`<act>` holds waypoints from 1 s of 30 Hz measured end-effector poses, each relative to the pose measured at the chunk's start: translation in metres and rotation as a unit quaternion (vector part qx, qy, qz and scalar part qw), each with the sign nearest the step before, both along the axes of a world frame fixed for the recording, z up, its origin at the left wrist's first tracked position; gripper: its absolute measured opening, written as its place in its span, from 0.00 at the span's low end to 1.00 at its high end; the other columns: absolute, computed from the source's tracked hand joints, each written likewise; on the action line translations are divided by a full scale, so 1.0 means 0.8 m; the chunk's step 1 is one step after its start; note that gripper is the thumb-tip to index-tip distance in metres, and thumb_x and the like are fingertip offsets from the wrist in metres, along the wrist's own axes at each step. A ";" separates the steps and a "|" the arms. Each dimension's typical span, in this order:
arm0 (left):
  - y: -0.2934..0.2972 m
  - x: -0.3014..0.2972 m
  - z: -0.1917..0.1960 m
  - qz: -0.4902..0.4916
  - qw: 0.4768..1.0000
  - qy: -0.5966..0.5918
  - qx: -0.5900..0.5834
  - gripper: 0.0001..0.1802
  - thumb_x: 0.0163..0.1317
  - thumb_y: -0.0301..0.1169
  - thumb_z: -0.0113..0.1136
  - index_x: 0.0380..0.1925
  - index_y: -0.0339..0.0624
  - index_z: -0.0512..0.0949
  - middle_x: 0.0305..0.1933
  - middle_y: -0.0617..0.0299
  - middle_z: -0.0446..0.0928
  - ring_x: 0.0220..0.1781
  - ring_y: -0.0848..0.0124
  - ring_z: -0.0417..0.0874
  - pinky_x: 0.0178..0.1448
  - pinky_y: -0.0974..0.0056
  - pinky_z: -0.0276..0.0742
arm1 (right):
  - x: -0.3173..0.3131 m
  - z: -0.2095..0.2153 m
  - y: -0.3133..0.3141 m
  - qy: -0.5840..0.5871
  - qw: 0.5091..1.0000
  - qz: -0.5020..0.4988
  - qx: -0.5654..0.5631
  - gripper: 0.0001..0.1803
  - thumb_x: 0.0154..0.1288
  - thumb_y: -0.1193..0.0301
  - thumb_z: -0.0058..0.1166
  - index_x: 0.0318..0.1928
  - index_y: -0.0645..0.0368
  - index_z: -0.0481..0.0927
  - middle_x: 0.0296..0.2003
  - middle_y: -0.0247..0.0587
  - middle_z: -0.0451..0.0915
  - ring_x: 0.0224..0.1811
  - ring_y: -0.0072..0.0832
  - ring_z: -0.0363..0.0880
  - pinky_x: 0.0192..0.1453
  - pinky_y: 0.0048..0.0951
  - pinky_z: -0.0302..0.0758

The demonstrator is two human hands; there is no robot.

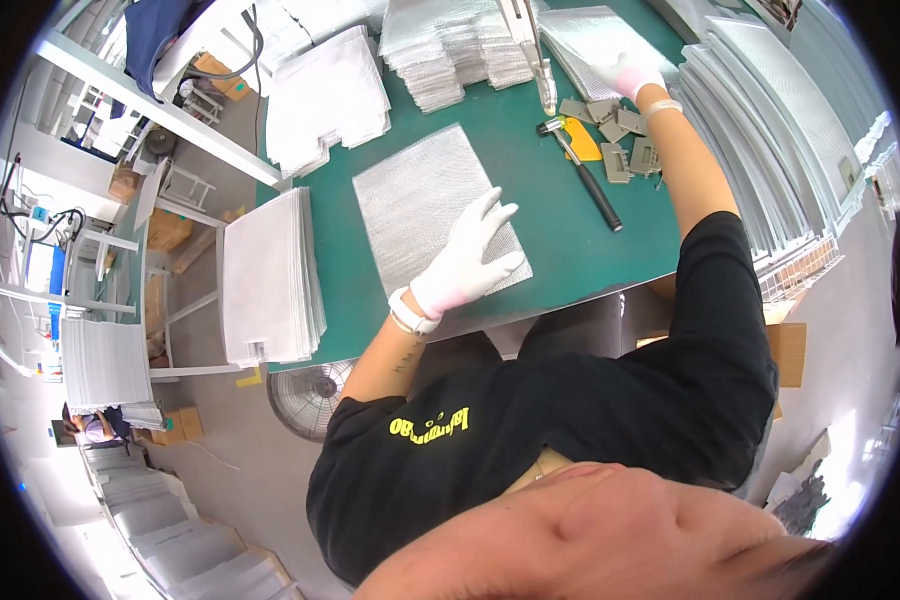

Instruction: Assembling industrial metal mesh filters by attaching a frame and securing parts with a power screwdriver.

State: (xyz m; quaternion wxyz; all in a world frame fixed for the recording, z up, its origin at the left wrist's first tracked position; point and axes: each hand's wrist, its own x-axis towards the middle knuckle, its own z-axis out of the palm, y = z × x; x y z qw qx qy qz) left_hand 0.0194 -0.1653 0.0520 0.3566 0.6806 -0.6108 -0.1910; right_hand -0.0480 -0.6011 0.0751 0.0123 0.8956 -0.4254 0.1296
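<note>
A silver foil sheet (432,208) lies flat on the green worktop (560,240), its near right corner under the left hand (470,258), which presses down with the white-gloved grip open and fingers spread. The left forearm runs up from the lower edge, wrist bent slightly. The right hand (632,76), also gloved, reaches far across to a cluster of small grey clips (610,125); whether that grip is closed cannot be told. The sheet is rectangular, quilted and shiny. A black-handled hammer (582,165) rests beside the clips, stacks of foil sheets (270,280) around.
</note>
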 end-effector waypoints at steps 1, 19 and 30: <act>-0.012 0.004 0.003 0.001 1.000 -0.001 0.000 0.38 0.61 0.45 0.64 0.69 0.41 0.66 0.76 0.39 0.54 0.78 0.44 0.55 0.79 0.48 0.53 | 0.002 0.003 -0.001 -0.001 1.000 0.001 0.000 0.46 0.61 0.37 0.49 0.62 0.68 0.76 0.56 0.62 0.79 0.59 0.51 0.79 0.66 0.40 0.72; -0.435 0.085 -0.031 0.270 0.924 0.251 0.101 0.39 0.64 0.45 0.57 0.68 0.28 0.62 0.70 0.37 0.68 0.71 0.46 0.70 0.72 0.57 0.65 | -0.010 -0.006 -0.038 -0.033 0.997 0.041 0.061 0.23 0.71 0.56 0.45 0.49 0.60 0.85 0.50 0.58 0.83 0.54 0.51 0.82 0.61 0.45 0.76; -0.483 0.032 -0.028 0.319 0.946 -0.050 0.039 0.38 0.60 0.42 0.55 0.68 0.35 0.63 0.71 0.31 0.60 0.72 0.41 0.65 0.73 0.47 0.63 | 0.000 -0.022 -0.130 0.238 0.970 -0.021 0.049 0.18 0.67 0.67 0.53 0.53 0.58 0.85 0.58 0.50 0.81 0.59 0.46 0.81 0.59 0.43 0.79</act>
